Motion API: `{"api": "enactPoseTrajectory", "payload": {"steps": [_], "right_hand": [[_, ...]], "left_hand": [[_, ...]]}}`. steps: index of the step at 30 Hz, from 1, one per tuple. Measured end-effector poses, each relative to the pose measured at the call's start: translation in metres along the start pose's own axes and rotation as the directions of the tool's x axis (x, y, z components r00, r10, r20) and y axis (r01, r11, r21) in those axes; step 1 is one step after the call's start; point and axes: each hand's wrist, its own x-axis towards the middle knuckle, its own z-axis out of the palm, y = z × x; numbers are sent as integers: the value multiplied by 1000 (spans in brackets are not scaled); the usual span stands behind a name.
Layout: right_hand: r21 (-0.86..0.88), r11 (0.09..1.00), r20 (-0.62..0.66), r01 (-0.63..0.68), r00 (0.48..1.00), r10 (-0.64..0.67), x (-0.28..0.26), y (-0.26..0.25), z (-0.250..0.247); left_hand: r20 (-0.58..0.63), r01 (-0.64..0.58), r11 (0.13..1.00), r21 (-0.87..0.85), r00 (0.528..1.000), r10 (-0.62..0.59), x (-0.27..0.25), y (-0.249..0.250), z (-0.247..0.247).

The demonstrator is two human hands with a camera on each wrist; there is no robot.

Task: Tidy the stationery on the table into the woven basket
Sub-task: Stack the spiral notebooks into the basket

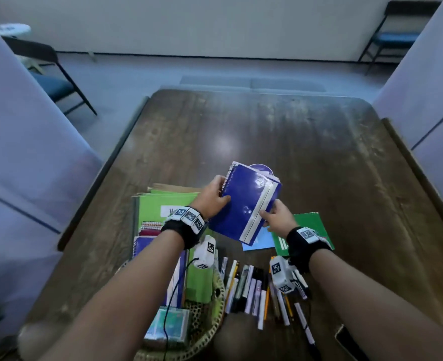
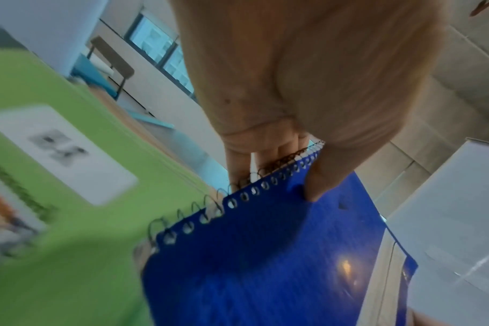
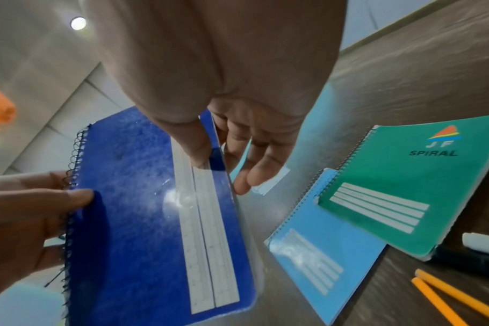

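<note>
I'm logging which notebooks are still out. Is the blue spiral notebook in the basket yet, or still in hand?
Still in hand. Left hand and right hand hold the blue spiral notebook above the table, outside the woven basket.

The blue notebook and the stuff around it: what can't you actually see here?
- Blue spiral notebook: underside hidden in every view; what lies behind it is unclear.
- Green folder label: blurred in left wrist view.
- Woven basket: contents covered by left forearm, cut off by head view's bottom edge.

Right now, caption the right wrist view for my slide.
Both hands hold a blue spiral notebook above the table.
</note>
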Motion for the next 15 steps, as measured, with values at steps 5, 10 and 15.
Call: {"api": "enactPoseTrajectory", "payload": {"steps": [5,10,15], "right_hand": [[-156,984,70,88,994,-78,-14,-15,57],[-191,976,177,104,982,-70,-27,-20,120],[-261,961,301,86,954,-3,-48,-21,176]], "left_hand": [[-40,158,972,172,987,-153,-31,-42,-39],[-60,296,918,265,955,-290,-72,-92,-69],[-104,427,837,342,902,-418,-116,-137,-84]]}}
